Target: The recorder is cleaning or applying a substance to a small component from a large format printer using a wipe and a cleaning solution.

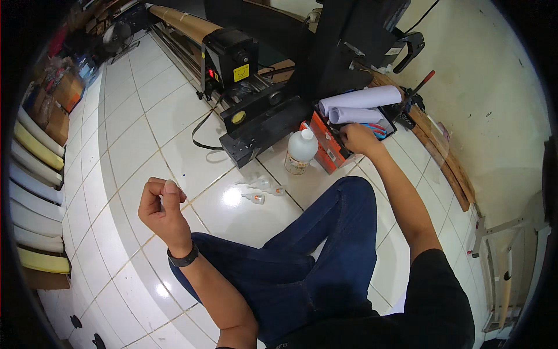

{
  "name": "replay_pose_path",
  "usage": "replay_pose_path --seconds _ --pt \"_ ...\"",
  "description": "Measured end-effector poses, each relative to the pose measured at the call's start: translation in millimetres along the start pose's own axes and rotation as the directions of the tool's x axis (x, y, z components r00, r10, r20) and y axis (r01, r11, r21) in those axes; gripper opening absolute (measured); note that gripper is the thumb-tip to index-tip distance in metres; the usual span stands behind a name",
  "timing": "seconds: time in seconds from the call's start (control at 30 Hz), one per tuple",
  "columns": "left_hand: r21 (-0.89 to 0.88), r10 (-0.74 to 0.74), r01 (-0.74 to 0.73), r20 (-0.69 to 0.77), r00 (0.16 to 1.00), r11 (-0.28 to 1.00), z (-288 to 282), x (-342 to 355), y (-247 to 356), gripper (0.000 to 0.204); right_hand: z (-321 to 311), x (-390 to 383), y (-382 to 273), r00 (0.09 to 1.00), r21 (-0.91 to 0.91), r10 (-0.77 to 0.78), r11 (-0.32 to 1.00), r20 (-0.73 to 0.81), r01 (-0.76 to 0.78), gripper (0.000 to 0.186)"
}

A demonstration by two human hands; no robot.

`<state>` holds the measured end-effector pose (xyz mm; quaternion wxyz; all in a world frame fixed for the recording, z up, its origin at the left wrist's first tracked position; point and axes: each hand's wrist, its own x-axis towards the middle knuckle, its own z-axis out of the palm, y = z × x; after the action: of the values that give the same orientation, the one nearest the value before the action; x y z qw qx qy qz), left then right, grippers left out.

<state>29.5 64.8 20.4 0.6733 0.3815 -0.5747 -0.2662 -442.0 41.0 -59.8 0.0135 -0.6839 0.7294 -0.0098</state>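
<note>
My left hand (162, 210) is raised over the tiled floor to the left of my knees, its fingers curled and the thumb pressed against them; anything in them is hidden. My right hand (357, 139) reaches to the orange and black cardboard box (326, 143), its fingertips out of sight inside the top. A white plastic bottle (301, 152) with a white cap stands just left of the box. Several small clear dropper bottles, among them a label-bearing bottle (256, 199), lie on the floor in front of it.
White paper rolls (361, 100) lie behind the box. A black machine (231, 55) with a yellow label and a long rail stands ahead, its black strap (200, 135) on the tiles. Wooden planks (444, 154) run along the right wall; several fabric rolls (38, 192) line the left.
</note>
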Motion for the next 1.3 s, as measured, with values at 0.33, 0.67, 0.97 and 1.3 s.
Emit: replay_pose_path --seconds 0.33,0.67,0.97,1.3 --pt "0.040 0.007 -0.008 0.019 1.000 0.999 0 -1 -2 0.024 3 27 -25 0.994 -0.280 0.060 0.959 0.093 -0.031 0.023" --pt "-0.087 -0.031 0.030 -0.008 0.999 0.996 -5 -2 3 0.019 17 49 -11 0.952 -0.366 0.202 0.924 0.232 -0.107 0.032" --pt "-0.132 -0.064 0.062 -0.012 0.998 0.989 -10 0 10 0.015 21 54 -7 0.957 -0.454 0.192 0.888 0.217 -0.075 0.033" --pt "-0.189 -0.073 0.080 0.043 0.996 0.979 -1 1 18 0.016 18 41 -6 0.983 -0.425 0.100 0.905 0.153 -0.026 0.037"
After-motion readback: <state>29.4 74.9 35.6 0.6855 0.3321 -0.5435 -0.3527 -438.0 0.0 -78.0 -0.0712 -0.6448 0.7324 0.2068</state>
